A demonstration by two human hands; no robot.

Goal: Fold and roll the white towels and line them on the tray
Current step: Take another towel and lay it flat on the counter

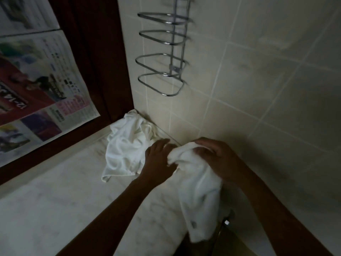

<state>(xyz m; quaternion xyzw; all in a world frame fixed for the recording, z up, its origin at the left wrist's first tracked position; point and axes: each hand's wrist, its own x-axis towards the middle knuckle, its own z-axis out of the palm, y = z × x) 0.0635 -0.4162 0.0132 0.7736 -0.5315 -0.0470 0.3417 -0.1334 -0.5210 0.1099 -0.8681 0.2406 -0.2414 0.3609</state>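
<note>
Your left hand (159, 160) and right hand (218, 157): bare. Left forearm (112, 209) and right forearm (276, 209): bare, uncovered right to the frame edge.

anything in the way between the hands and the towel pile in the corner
Nothing visible. The left hand is right beside the towel pile on the counter, with no object between them. It and the right hand grip the held towel, which hangs down. No tray is in view.

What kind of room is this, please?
Probably a bathroom, maybe a hotel's: a tiled wall, a chrome wire rack fixed to it, and a marble-like counter with a heap of white towels. The left hand and right hand hold another towel.
</note>
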